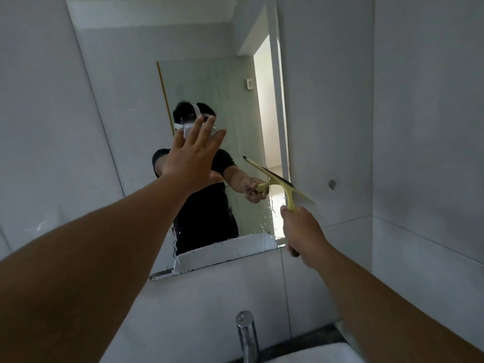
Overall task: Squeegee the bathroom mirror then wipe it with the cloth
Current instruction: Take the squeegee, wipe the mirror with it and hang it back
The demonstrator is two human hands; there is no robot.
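Note:
The frameless bathroom mirror (146, 61) hangs on the white tiled wall and shows water drops and streaks along its lower edge. My right hand (303, 229) grips the handle of a yellow squeegee (288, 189). Its blade lies tilted against the glass near the mirror's right edge. My left hand (193, 155) is stretched out with fingers spread, flat on or just in front of the mirror's middle. No cloth is in view.
A chrome tap (246, 334) rises at the bottom centre above the white basin rim (314, 352). White tiled walls (419, 127) close in on the right, with a small round fitting (332, 184) beside the mirror. The mirror reflects a person and a bright doorway.

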